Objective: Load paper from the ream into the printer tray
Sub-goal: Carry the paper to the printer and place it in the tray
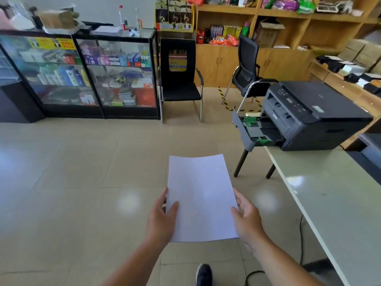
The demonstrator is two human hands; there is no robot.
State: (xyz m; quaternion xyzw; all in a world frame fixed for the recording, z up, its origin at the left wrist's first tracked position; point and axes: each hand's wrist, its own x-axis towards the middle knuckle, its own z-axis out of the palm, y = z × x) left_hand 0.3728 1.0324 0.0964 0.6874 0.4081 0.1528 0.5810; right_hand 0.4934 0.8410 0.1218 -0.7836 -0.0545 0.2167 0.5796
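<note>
I hold a white stack of paper (201,195) flat in front of me, above the tiled floor. My left hand (161,217) grips its left edge, thumb on top. My right hand (247,218) grips its right edge the same way. The dark grey printer (313,114) stands on the far end of a pale table (334,195), up and to the right of the paper. Its paper tray (252,131) is pulled out toward the left, with green guides showing and no sheets visible inside. No ream is in view.
A black chair (179,79) stands by a glass display case (82,75) at the back. A second black chair (247,75) sits behind the printer tray. Wooden shelves (288,27) line the far wall. A black cable (301,234) hangs beside the table. My shoe (203,274) is below.
</note>
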